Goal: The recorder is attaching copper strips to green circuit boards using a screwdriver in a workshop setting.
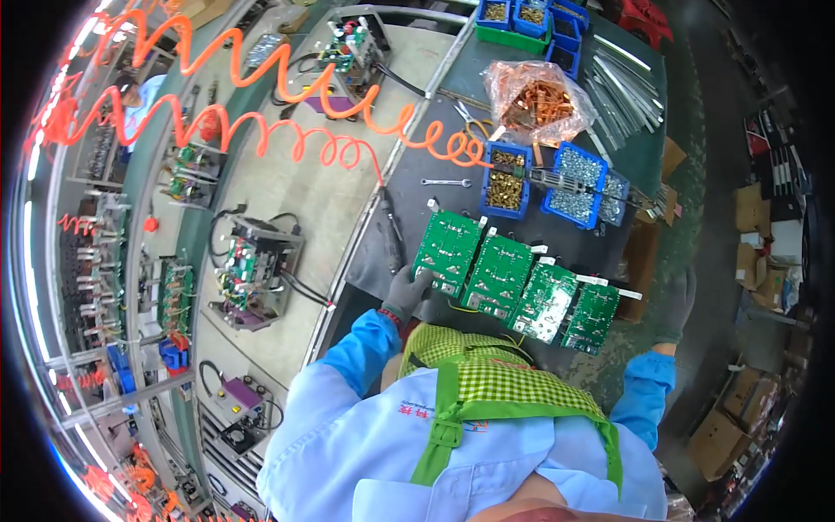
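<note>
Four green rectangular circuit boards (pixel 499 272) aligned, remainder unclear; grey-gloved left hand (pixel 405 291) half-curled, grip unclear; grey-gloved right hand (pixel 681 309) outstretched, apparently empty.

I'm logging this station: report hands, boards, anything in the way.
Left hand at leftmost board. Right hand blurred, off to the right, grip unclear. Four green boards in a row. Black driver by left hand, possibly in the way.
</note>
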A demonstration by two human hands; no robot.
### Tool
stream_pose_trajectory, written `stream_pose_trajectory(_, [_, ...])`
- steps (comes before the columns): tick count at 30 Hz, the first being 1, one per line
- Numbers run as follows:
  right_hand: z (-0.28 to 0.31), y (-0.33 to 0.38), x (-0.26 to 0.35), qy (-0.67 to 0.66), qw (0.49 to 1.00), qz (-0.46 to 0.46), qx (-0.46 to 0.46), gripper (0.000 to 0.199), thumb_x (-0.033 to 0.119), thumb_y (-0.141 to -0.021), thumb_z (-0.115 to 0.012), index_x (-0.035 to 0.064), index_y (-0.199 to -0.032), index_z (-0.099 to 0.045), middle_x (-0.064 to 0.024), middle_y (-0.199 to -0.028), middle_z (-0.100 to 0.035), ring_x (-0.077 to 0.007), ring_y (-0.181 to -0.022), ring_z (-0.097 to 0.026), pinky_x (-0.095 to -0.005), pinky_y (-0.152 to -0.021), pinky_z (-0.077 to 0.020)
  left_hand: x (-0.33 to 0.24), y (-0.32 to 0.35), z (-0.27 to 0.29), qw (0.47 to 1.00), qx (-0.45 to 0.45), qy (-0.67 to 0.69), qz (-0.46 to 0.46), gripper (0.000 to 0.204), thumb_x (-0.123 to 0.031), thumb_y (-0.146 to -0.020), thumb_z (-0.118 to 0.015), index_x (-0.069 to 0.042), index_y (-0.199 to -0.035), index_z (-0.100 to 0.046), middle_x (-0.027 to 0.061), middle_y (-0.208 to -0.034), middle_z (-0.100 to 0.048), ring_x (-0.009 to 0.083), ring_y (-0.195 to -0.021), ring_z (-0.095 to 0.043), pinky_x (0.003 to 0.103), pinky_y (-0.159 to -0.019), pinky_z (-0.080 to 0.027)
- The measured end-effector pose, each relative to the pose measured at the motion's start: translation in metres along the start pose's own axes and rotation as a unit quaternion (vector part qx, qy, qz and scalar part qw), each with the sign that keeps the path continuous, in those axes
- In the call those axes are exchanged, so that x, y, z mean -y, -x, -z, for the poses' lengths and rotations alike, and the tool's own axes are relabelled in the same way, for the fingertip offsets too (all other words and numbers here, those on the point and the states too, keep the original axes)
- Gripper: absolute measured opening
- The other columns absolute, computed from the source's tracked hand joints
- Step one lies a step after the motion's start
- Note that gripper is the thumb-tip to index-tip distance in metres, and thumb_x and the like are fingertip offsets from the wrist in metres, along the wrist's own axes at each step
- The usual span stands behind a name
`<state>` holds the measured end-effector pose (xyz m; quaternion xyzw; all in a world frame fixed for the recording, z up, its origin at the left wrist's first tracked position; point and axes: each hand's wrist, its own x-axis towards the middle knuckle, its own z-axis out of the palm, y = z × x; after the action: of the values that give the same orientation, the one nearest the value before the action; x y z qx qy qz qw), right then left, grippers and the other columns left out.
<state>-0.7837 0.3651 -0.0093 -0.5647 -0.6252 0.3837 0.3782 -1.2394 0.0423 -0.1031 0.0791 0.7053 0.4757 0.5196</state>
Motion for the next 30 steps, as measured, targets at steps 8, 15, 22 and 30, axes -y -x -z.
stream_pose_trajectory(8, [-0.142, -0.069, 0.140, 0.181, 0.935, 0.174, 0.251, 0.040, 0.026, -0.084, -0.061, 0.0034, -0.116, -0.054, -0.0154, -0.112, -0.057, -0.0291, -0.103, -0.056, -0.0371, -0.089, -0.0433, -0.165, -0.005, 0.025, 0.799, 0.127, -0.574, -0.127, 0.040, -0.035, -0.084, -0.062, -0.002, -0.103, -0.053, 0.0196, -0.090, -0.061, 0.0313, -0.076, -0.061, 0.038, -0.068, -0.049])
stream_pose_trajectory(15, [-0.256, -0.150, 0.136, 0.297, 0.835, 0.320, 0.336, 0.047, 0.041, -0.084, -0.059, 0.0077, -0.117, -0.054, -0.0158, -0.113, -0.057, -0.0306, -0.102, -0.057, -0.0401, -0.089, -0.0439, -0.198, -0.131, -0.117, 0.692, 0.257, -0.548, -0.392, 0.031, -0.021, -0.082, -0.058, -0.004, -0.108, -0.056, 0.0159, -0.087, -0.059, 0.0348, -0.081, -0.059, 0.043, -0.076, -0.049])
stream_pose_trajectory(22, [-0.305, -0.230, 0.120, 0.388, 0.814, 0.253, 0.351, 0.043, 0.036, -0.085, -0.056, 0.0071, -0.117, -0.054, -0.0159, -0.113, -0.056, -0.0339, -0.103, -0.055, -0.0408, -0.090, -0.0434, -0.161, -0.213, -0.145, 0.564, 0.229, -0.704, -0.366, 0.042, -0.015, -0.076, -0.059, -0.005, -0.116, -0.054, 0.0146, -0.112, -0.051, 0.0317, -0.098, -0.055, 0.045, -0.081, -0.049])
stream_pose_trajectory(30, [-0.396, -0.292, 0.114, 0.489, 0.762, 0.231, 0.356, 0.036, 0.026, -0.083, -0.056, 0.0114, -0.115, -0.057, -0.0150, -0.117, -0.055, -0.0341, -0.106, -0.054, -0.0429, -0.090, -0.0443, -0.196, -0.258, -0.147, 0.551, 0.146, -0.734, -0.369, 0.068, -0.015, -0.067, -0.070, -0.024, -0.130, -0.046, 0.0143, -0.121, -0.044, 0.0321, -0.098, -0.054, 0.041, -0.077, -0.050])
